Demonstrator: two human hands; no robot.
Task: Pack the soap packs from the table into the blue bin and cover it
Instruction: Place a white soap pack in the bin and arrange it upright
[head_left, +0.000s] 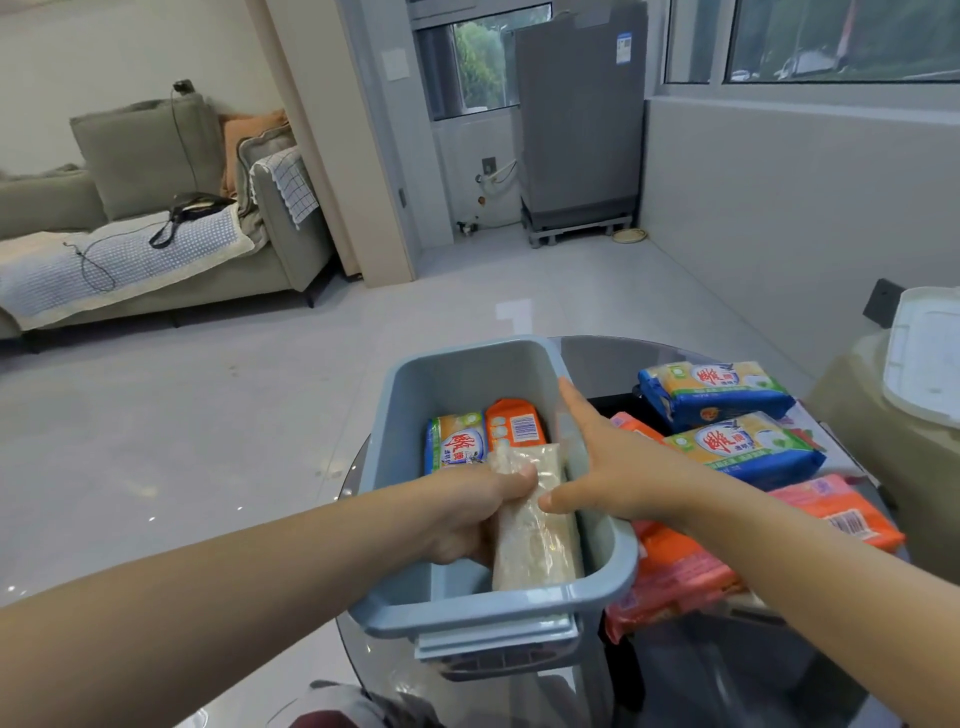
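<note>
Head view. Blue-grey rectangular plastic bin (467, 379), on the dark glass worktop (727, 670), uncovered; contains one blue-and-yellow soap pack (454, 441) and one orange soap pack (517, 423), both on end. Left hand (475, 512): fingers curled round a pale clear-wrapped soap pack (535, 540), held inside the bin. Right hand (605, 460): released, fingers straight, above the bin's right rim. Remaining blue-and-yellow packs (717, 392) and orange packs (670, 571) lie on the worktop, right of the bin. White plastic lid (924, 358) at far right.
</note>
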